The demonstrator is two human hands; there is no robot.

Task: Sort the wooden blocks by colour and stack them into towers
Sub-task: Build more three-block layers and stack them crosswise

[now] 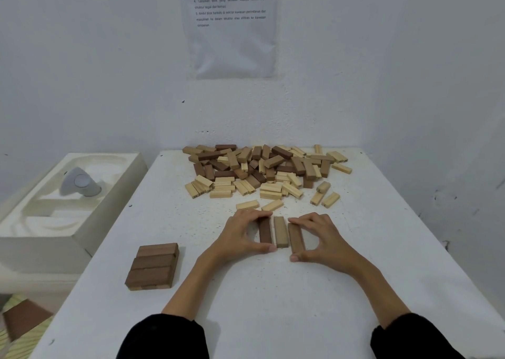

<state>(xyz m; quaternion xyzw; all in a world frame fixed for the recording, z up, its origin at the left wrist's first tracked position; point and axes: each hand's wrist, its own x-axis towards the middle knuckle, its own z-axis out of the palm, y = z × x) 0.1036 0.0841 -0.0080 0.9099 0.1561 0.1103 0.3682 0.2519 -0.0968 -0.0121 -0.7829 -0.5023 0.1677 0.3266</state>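
Three wooden blocks lie side by side at mid-table. My left hand (240,235) pinches the dark brown block (265,231) end to end between fingers and thumb. My right hand (321,239) pinches the brown block (296,238) the same way. A lighter tan block (280,231) lies between them, untouched. A low stack of dark brown blocks (153,266) sits at the front left, two layers deep. A big loose pile of mixed blocks (266,171) covers the far end of the table; pale ones lie along its near edge.
The white table (273,298) is pushed against a white wall with a printed sheet (231,25) taped above. To the left stands a white foam box (68,202) holding a grey device (79,185). Two pale blocks (259,205) lie just beyond my fingers.
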